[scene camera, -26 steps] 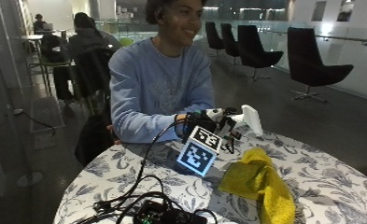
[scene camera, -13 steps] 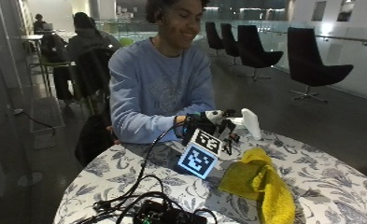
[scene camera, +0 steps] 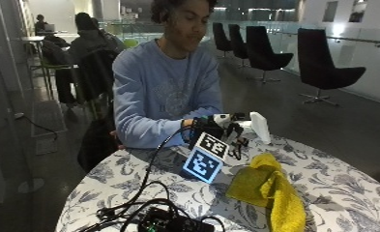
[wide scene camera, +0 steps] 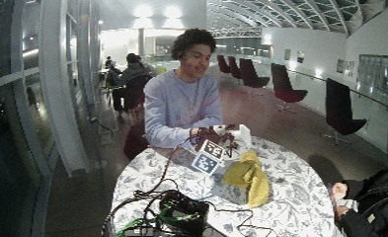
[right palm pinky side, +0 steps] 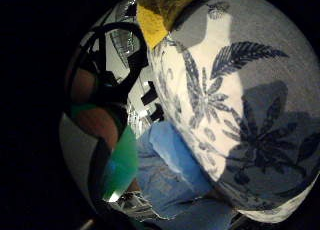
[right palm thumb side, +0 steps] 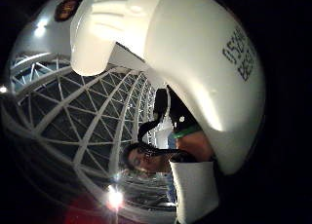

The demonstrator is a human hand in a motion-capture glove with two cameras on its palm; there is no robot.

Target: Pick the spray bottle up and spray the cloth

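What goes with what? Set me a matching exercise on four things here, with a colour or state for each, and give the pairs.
1 spray bottle
2 cloth
3 table
4 right hand

a yellow, lying crumpled
b leaf-print cover
c black glove
d white head, held up off the table

Pairs: 1-d, 2-a, 3-b, 4-c

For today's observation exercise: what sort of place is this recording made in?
Probably a public atrium or lounge: a glass lattice roof, rows of black chairs, and a round table with a floral cloth.

white spray bottle held above table; yellow cloth crumpled on table.
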